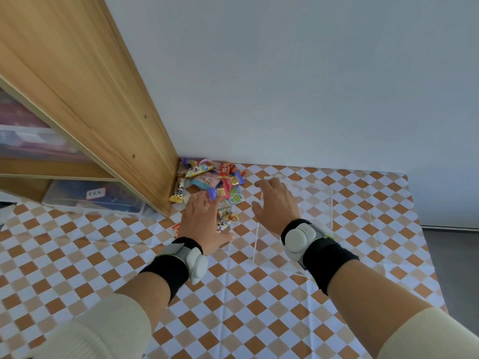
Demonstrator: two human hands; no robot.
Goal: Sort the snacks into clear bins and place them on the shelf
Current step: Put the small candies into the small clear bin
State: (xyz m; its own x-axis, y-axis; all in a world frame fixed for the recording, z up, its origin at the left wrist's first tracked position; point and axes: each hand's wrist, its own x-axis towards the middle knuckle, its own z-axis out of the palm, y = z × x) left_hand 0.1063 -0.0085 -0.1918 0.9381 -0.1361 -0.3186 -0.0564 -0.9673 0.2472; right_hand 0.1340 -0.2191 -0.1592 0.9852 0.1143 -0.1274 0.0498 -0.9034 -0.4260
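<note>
Snacks [207, 177] sit in a loose pile of colourful wrappers on the checkered cloth [259, 307], pushed into the corner where the wooden shelf [90, 86] side panel meets the white wall [285, 73]. A few packets [227, 220] lie apart from the pile, just beside our left hand [202, 221]. Left hand is palm down, fingers straight and spread, tips touching the near edge of the pile at a purple wrapper. One clear bin [320, 203] stands on the cloth to the right of the pile, open top up. Right hand [274, 203] is over the bin's left wall, fingers spread and lightly bent, thumb outside the wall; we cannot tell if it actually grips the bin. Both wrists carry black bands with grey-white sensor units [298, 239]. Lidded plastic storage boxes [90, 200] fill the shelf compartments at left, the lower one with a small white label.
</note>
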